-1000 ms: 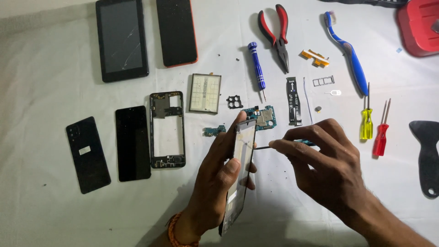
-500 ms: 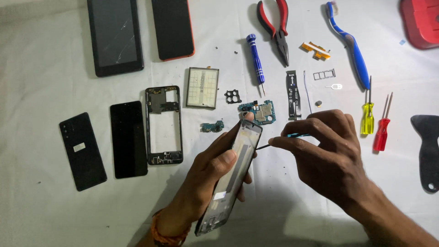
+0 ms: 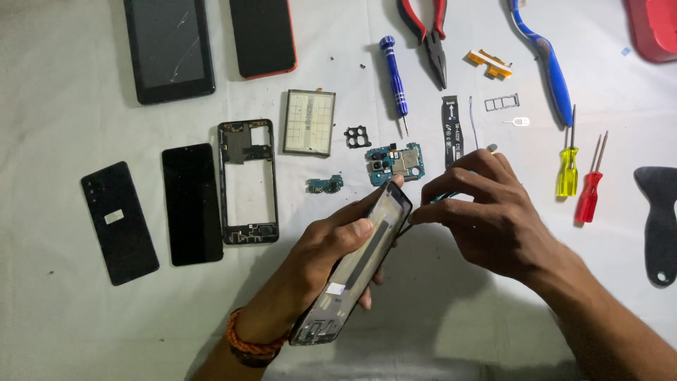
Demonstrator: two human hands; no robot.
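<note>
My left hand grips a stripped phone frame, held tilted above the white table with its inner side up. My right hand pinches a thin dark tool whose tip touches the frame's upper right edge. Just beyond the hands lie a small blue-green circuit board and a smaller connector board. An orange band sits on my left wrist.
On the white cloth lie a black frame, a screen panel, a back cover, a battery, a blue screwdriver, pliers, a flex strip, yellow and red screwdrivers, a tablet and a phone.
The phone frame has tipped flatter and lower in my left hand. My right hand has brought the thin tool's tip against the frame's edge. The view has shifted slightly.
</note>
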